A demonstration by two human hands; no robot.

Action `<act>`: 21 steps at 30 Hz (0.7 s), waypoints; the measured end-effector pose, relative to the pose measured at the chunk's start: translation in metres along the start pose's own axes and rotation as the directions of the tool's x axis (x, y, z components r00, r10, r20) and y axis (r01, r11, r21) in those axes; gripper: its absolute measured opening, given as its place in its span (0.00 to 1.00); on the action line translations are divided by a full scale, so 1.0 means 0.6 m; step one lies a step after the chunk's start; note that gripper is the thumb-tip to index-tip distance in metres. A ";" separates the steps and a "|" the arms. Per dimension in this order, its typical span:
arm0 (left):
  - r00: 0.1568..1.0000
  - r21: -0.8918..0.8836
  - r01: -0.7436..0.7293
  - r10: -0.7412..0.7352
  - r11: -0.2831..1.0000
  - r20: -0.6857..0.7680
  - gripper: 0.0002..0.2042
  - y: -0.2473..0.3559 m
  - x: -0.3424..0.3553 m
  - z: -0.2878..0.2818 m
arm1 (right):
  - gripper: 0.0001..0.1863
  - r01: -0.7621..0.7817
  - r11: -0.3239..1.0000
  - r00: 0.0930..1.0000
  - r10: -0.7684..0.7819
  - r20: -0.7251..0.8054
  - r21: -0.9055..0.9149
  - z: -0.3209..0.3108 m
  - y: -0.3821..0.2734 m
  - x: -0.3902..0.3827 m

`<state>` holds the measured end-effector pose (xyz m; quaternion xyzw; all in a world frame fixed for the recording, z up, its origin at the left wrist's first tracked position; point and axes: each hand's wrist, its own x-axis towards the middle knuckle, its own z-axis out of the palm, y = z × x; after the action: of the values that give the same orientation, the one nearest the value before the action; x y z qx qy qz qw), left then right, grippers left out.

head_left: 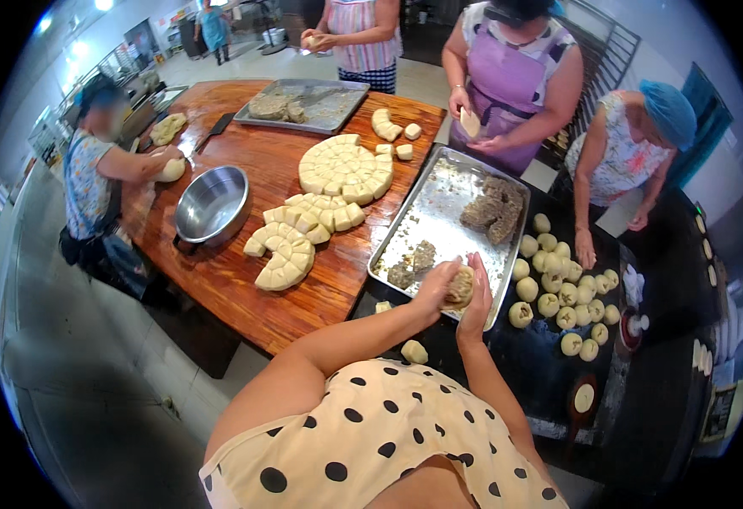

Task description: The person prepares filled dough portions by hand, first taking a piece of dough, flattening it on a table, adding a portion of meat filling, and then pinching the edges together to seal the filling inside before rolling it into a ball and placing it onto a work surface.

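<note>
Cupping a round, brownish lump (459,291) between left hand (439,284) and right hand (476,299), over near end of metal tray (422,216).
Both palms closed against the lump, facing each other; brown filling (496,208) lies farther up the tray. Dough balls (568,294) cluster right on dark bench (531,366); cut dough (346,170) lies left on wooden bench (337,284).

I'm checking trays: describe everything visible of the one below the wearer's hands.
Rectangular, shiny, apparently metal, the tray has a raised rim and smeared bottom. It lies on the dark worktop beside the wooden table, bearing a large brownish heap farther off, a smaller heap nearer. The left hand and right hand are over its near end.
</note>
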<state>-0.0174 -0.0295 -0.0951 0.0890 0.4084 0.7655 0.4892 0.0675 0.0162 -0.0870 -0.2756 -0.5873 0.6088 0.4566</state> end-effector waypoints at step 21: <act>0.950 0.055 0.277 -0.282 0.959 0.135 0.35 0.065 -0.017 0.068 | 0.19 -0.027 0.922 0.950 0.144 -0.277 0.386 -0.001 -0.031 0.018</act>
<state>-0.0166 -0.0235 -0.0380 0.0928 0.3947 0.6729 0.6187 0.0675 0.0238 -0.0671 -0.2972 -0.3701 0.6810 0.5576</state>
